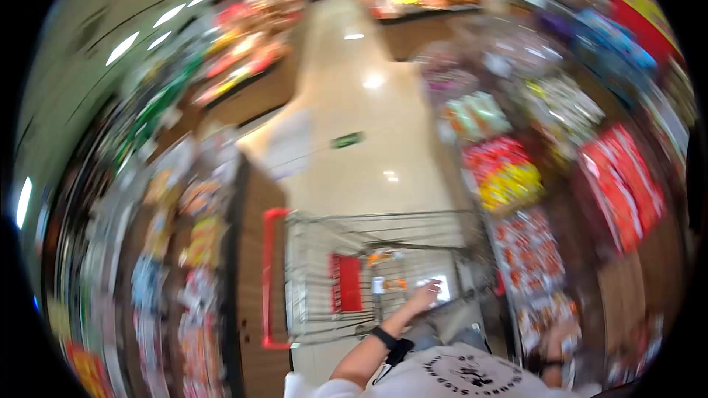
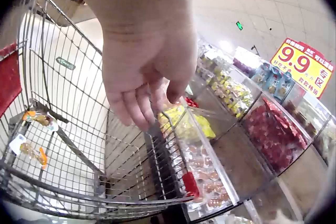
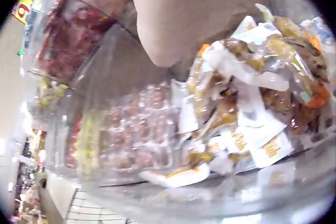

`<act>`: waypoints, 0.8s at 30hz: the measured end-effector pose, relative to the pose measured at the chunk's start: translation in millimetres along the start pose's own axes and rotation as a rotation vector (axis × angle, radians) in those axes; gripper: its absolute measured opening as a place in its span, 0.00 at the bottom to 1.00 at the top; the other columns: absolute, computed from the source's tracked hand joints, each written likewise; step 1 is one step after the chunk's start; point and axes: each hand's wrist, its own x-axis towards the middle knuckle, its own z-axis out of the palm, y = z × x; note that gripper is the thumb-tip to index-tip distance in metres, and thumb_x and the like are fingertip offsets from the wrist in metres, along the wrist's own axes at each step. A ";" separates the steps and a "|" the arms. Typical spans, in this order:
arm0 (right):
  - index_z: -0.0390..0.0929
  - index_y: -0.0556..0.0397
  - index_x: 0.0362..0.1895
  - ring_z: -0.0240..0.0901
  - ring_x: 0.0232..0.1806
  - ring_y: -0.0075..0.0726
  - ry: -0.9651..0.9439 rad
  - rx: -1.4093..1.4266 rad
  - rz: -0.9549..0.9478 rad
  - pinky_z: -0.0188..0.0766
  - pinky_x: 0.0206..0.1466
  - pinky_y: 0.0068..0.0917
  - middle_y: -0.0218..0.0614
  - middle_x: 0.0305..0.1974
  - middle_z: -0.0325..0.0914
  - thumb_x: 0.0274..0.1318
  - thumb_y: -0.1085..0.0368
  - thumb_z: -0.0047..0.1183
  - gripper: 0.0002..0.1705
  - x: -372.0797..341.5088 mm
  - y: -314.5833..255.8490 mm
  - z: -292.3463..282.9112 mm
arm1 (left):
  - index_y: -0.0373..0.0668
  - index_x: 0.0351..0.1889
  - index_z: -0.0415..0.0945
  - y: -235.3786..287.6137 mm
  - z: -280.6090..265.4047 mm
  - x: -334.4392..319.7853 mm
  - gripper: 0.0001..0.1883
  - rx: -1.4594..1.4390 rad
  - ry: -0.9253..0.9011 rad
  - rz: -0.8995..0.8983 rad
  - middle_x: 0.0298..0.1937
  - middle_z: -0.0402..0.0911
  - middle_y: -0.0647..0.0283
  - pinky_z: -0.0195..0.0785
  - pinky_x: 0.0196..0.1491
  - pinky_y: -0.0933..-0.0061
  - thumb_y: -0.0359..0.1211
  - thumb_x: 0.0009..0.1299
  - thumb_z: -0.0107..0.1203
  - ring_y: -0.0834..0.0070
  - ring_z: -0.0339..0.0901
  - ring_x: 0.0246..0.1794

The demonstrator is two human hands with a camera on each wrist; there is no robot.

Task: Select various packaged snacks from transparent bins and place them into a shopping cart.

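My left hand [image 1: 422, 298] is over the shopping cart [image 1: 369, 215], near its side by the bins. In the left wrist view its fingers [image 2: 137, 106] hang loosely curled, with nothing seen between them. Below, inside the cart, lie small clear-wrapped snack packets [image 2: 31, 152] with brown contents and orange-and-white ends. My right hand [image 1: 562, 337] reaches down into a clear bin at the right, among similar packets [image 3: 262, 140]. Only its heel and edge show in the right wrist view; the fingers are hidden, so I cannot tell what they hold.
Beside the packets is a bin of small reddish-brown wrapped snacks [image 3: 139, 134]. Yellow packs [image 1: 509, 188] and red packs [image 1: 623, 184] fill bins farther along. A yellow price sign [image 2: 302, 66] stands above. Another snack shelf [image 1: 199, 250] lines the left, with a tiled aisle [image 1: 361, 118] ahead.
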 end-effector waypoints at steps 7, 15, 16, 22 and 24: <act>0.53 0.66 0.50 0.47 0.54 0.54 -0.278 0.336 -0.076 0.45 0.56 0.36 0.57 0.50 0.52 0.34 0.52 0.53 0.41 -2.4 49.9 6.6 | 0.37 0.45 0.62 25.5 12.8 -22.8 0.17 -0.025 -0.097 -0.234 0.35 0.71 0.62 0.61 0.34 0.83 0.36 0.62 0.43 0.79 0.69 0.34; 0.72 0.52 0.23 0.50 0.49 0.49 -0.257 0.237 -0.102 0.52 0.45 0.42 0.46 0.46 0.56 0.30 0.56 0.55 0.15 -37.0 39.5 12.4 | 0.43 0.44 0.63 9.5 11.5 -25.7 0.14 -0.014 -0.089 -0.432 0.35 0.72 0.63 0.60 0.32 0.81 0.36 0.62 0.41 0.79 0.69 0.32; 0.72 0.49 0.25 0.54 0.47 0.44 -0.321 0.260 -0.046 0.52 0.44 0.41 0.39 0.43 0.62 0.31 0.59 0.55 0.12 -35.5 36.0 -0.7 | 0.42 0.43 0.63 14.6 17.5 -19.9 0.13 0.010 -0.107 -0.409 0.34 0.72 0.64 0.60 0.31 0.83 0.35 0.62 0.41 0.80 0.69 0.32; 0.72 0.51 0.23 0.65 0.27 0.29 -0.070 0.815 0.164 0.60 0.31 0.29 0.30 0.20 0.69 0.36 0.62 0.53 0.08 -25.4 56.6 -28.2 | 0.38 0.45 0.62 75.0 76.9 9.4 0.15 0.096 -0.309 -0.201 0.37 0.71 0.61 0.60 0.35 0.80 0.35 0.62 0.41 0.79 0.68 0.35; 0.71 0.53 0.24 0.63 0.20 0.20 -0.114 1.087 0.140 0.60 0.22 0.17 0.29 0.19 0.69 0.40 0.65 0.51 0.06 -15.7 63.9 -40.5 | 0.38 0.45 0.62 86.9 93.8 15.5 0.15 0.139 -0.388 -0.143 0.37 0.71 0.61 0.60 0.37 0.80 0.35 0.62 0.40 0.78 0.68 0.36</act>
